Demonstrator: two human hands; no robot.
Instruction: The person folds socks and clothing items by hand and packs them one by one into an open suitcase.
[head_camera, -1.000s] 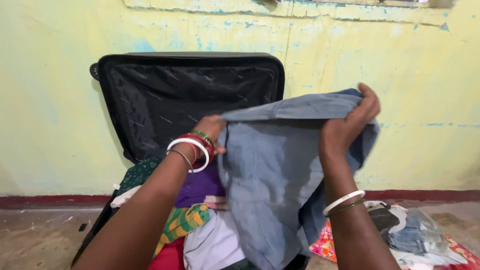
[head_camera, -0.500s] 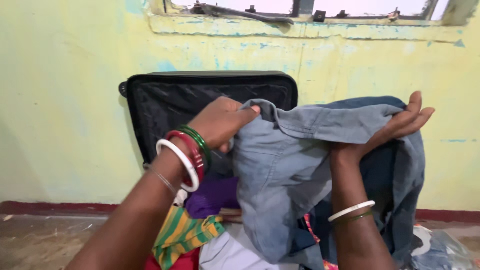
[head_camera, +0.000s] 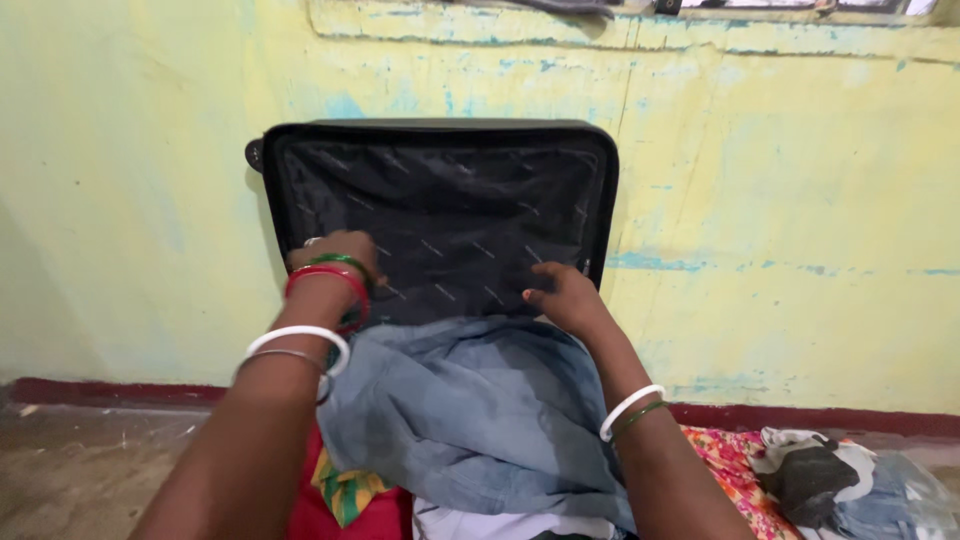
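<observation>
atop blue-grey garment, both hands

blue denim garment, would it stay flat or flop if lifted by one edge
The blue denim garment would likely flop: it lies rumpled, draped over the packed clothes. Probably fairly heavy for cloth, since its folds look thick. Unlikely to slide, given its matte weave.

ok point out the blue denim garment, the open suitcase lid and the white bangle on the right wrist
blue denim garment (head_camera: 470, 410), head view, middle of the fabric
open suitcase lid (head_camera: 450, 215), head view, black inner lining
white bangle (head_camera: 630, 408), head view, band's outer edge
</observation>
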